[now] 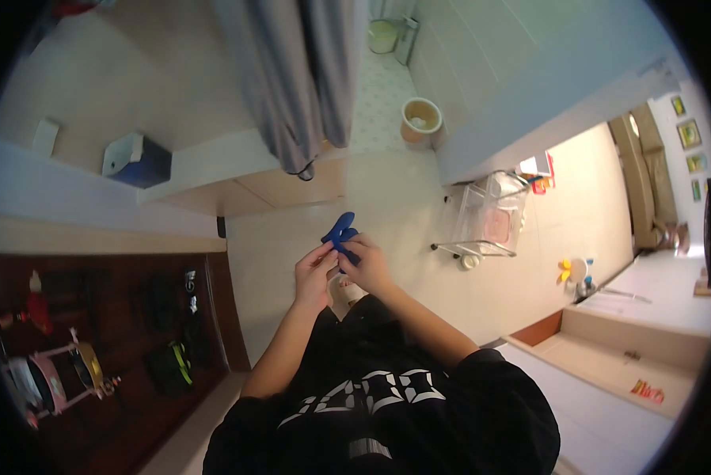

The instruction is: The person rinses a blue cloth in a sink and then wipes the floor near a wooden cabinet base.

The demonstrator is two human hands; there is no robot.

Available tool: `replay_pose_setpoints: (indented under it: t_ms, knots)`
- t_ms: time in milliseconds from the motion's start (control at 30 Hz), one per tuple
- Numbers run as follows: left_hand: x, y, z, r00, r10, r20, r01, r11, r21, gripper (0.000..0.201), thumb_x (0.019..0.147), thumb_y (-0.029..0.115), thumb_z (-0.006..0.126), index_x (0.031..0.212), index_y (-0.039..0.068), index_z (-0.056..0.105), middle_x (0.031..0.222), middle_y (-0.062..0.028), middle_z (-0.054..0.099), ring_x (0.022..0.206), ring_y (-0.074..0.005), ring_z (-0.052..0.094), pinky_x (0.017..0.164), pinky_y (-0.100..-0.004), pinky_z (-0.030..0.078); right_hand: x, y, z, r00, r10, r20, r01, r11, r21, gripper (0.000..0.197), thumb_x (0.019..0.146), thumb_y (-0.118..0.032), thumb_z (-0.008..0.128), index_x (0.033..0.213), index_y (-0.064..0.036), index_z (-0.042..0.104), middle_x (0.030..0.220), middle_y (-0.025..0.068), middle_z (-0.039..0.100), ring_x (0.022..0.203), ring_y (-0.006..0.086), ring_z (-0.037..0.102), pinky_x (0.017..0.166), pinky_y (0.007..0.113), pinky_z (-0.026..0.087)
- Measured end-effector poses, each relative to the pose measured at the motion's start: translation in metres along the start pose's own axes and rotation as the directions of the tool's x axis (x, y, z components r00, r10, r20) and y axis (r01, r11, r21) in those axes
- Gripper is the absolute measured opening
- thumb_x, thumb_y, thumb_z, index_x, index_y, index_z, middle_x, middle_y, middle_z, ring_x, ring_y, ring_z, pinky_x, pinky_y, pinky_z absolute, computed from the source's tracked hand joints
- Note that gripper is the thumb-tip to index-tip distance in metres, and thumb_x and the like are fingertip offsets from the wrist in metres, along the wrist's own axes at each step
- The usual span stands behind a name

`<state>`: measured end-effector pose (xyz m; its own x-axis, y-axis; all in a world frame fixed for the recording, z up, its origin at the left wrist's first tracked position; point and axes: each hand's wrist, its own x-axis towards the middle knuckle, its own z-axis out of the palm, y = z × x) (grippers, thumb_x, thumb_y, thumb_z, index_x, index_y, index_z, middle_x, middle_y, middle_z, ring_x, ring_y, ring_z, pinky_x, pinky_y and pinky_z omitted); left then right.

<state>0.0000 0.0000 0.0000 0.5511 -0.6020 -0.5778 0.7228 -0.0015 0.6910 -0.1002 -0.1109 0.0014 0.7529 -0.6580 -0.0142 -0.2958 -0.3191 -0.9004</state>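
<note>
Both hands meet in front of my body, at the middle of the head view. Between them is a small dark blue thing (343,228) with rounded, lobed ends, soft-looking; its kind I cannot make out. My left hand (314,267) pinches its lower left side, fingers closed. From the other side my right hand (366,265) grips it, thumb and fingers pressed together near the left fingertips. One rounded end sticks up above the fingers, and another blue part shows under the right hand. The rest is hidden by my fingers.
A wheeled clear cart (486,214) stands to the right. Beyond the doorway is a beige bin (420,119). A grey curtain (292,71) hangs ahead. Left are a blue box (138,160) and a dark floor area with a folded pink-framed cart (55,380). An open drawer (609,348) lies at right.
</note>
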Motion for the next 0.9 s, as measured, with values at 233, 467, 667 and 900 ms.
replay_pose_setpoints:
  t_ms: [233, 467, 667, 900]
  knots:
    - [0.049, 0.015, 0.062, 0.991, -0.077, 0.107, 0.056, 0.981, 0.186, 0.028, 0.1, 0.006, 0.065, 0.128, 0.006, 0.067, 0.106, -0.0036, 0.067, 0.089, -0.0117, 0.065, 0.074, -0.0248, 0.056, 0.023, 0.038, -0.049, 0.965, 0.188, -0.181, -0.144, 0.963, 0.23, 0.02, 0.093, -0.015, 0.068, 0.104, 0.0012, 0.073, 0.092, 0.0122, 0.072, 0.084, 0.0233, 0.068, 0.074, 0.033, 0.053]
    - [0.107, 0.034, 0.061, 0.968, -0.097, 0.232, 0.068, 0.989, 0.131, 0.024, 0.102, 0.004, 0.057, 0.124, 0.006, 0.067, 0.108, -0.0051, 0.067, 0.089, -0.0137, 0.066, 0.084, -0.0296, 0.058, 0.051, 0.046, -0.096, 0.801, 0.549, -0.236, -0.117, 0.531, 0.839, 0.018, 0.099, -0.01, 0.059, 0.104, 0.0022, 0.071, 0.09, 0.0014, 0.068, 0.084, 0.0107, 0.06, 0.08, 0.027, 0.047]
    - [0.162, 0.03, 0.092, 0.959, -0.068, 0.275, -0.025, 0.947, 0.321, 0.024, 0.102, 0.001, 0.056, 0.123, 0.004, 0.068, 0.11, -0.006, 0.067, 0.088, -0.0124, 0.065, 0.082, -0.0272, 0.057, 0.078, 0.055, -0.147, 0.715, 0.584, -0.386, 0.034, 0.522, 0.853, 0.012, 0.099, -0.008, 0.06, 0.102, -0.0021, 0.069, 0.089, -0.0018, 0.067, 0.081, 0.0067, 0.058, 0.076, 0.023, 0.045]
    - [0.215, 0.011, 0.169, 0.899, -0.072, 0.433, -0.257, 0.715, 0.651, 0.032, 0.102, 0.008, 0.061, 0.133, 0.004, 0.066, 0.12, -0.0057, 0.069, 0.105, -0.0099, 0.062, 0.095, -0.0242, 0.047, 0.12, 0.093, -0.215, 0.745, 0.507, -0.432, -0.123, 0.743, 0.658, 0.014, 0.098, -0.007, 0.063, 0.107, 0.002, 0.07, 0.093, -0.0003, 0.071, 0.08, 0.0071, 0.063, 0.071, 0.024, 0.049]
